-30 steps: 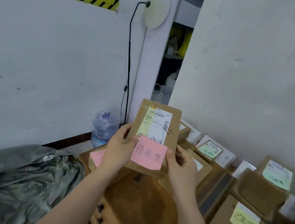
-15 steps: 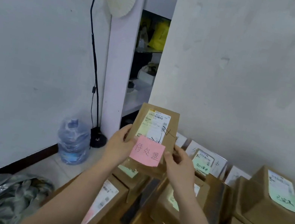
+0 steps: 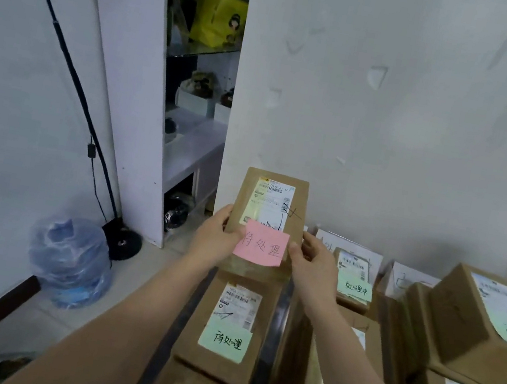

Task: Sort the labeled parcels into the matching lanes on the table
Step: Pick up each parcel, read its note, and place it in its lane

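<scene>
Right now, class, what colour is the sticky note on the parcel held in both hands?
Pink, with dark handwriting; the sticky note shows best in the head view.

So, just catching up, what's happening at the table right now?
A person holds a flat brown parcel upright in both hands, the left hand on its left edge and the right hand on its right, thumbs by its pink note. It is raised over a lane between dark tape strips, where a parcel with a green note in seemingly matching writing lies. It is not yet set down. More labeled boxes sit to the right.
</scene>
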`<move>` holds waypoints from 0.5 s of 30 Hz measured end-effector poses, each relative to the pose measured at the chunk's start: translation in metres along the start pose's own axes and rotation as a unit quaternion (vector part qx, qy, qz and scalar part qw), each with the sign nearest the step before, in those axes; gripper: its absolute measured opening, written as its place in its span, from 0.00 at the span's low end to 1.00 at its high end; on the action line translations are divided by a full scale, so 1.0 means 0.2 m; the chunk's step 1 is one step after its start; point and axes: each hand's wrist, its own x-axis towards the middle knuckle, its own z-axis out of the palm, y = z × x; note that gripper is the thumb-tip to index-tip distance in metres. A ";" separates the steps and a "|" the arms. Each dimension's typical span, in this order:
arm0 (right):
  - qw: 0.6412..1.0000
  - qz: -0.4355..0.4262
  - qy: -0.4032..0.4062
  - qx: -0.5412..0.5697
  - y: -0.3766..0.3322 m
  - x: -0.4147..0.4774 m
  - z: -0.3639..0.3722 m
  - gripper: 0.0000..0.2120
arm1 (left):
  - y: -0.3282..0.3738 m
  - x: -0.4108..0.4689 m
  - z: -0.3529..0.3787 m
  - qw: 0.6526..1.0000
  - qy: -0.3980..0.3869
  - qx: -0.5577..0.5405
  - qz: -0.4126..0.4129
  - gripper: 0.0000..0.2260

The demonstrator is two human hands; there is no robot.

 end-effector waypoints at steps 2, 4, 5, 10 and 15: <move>1.000 0.006 0.010 -0.008 0.01 0.05 0.04 0.20 | -0.02 0.08 0.00 1.000 -0.015 0.002 0.001 0.18; 1.000 0.013 0.019 -0.010 0.02 0.09 0.06 0.20 | -0.03 0.14 0.02 1.000 -0.026 -0.003 0.002 0.19; 1.000 0.015 0.022 -0.013 0.02 0.10 0.07 0.19 | -0.04 0.17 0.02 1.000 -0.030 0.000 0.003 0.19; 0.999 0.038 0.016 -0.023 0.02 0.19 0.11 0.20 | -0.08 0.30 0.06 0.999 -0.040 0.027 -0.006 0.21; 0.998 0.055 -0.003 -0.033 0.07 0.24 0.14 0.22 | -0.14 0.38 0.08 0.997 -0.059 0.033 -0.026 0.23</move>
